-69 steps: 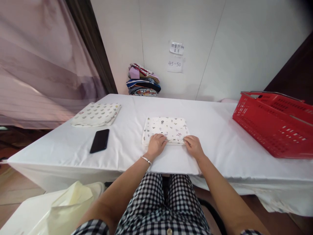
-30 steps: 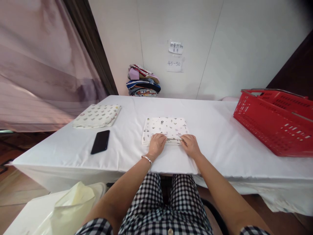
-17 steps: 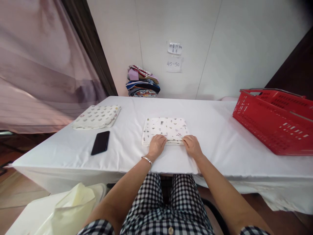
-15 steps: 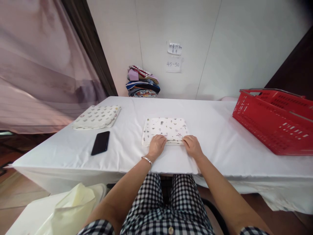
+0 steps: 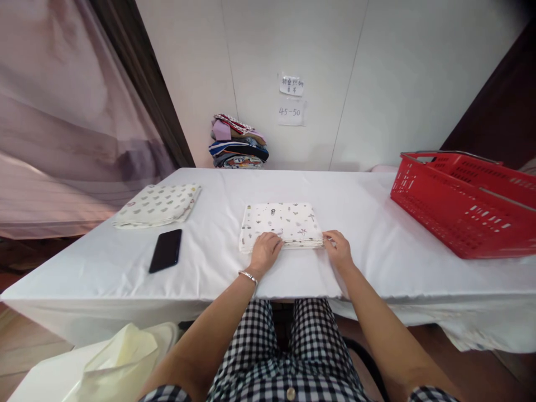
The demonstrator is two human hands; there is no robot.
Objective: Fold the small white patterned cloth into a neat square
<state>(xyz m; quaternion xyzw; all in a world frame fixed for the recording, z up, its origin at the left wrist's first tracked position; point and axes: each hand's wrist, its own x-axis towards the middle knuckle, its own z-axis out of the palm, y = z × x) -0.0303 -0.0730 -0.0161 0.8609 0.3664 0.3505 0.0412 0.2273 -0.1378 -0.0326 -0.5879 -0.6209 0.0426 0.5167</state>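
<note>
A white cloth [image 5: 285, 219] with small scattered prints lies folded into a flat rectangle on the white-covered table. My left hand [image 5: 266, 249] is at its near edge, left of the middle, with bent fingers pressed together on the fabric. At the near right corner, my right hand [image 5: 338, 247] pinches the layered edge between thumb and fingers. Several layers show along the near side between my hands. To the left lies a second folded cloth [image 5: 158, 205], white with grey motifs, touched by neither hand.
A black phone [image 5: 166, 250] lies left of my hands. On the right stands a red plastic basket [image 5: 452, 206]. A pile of folded fabrics [image 5: 238, 144] rises behind the table against the wall. A pale yellow bag [image 5: 121, 357] sits on a white surface below left.
My right hand has shifted right along the near edge to the corner of the cloth. My left hand stays nearly in place. The whole view has turned slightly.
</note>
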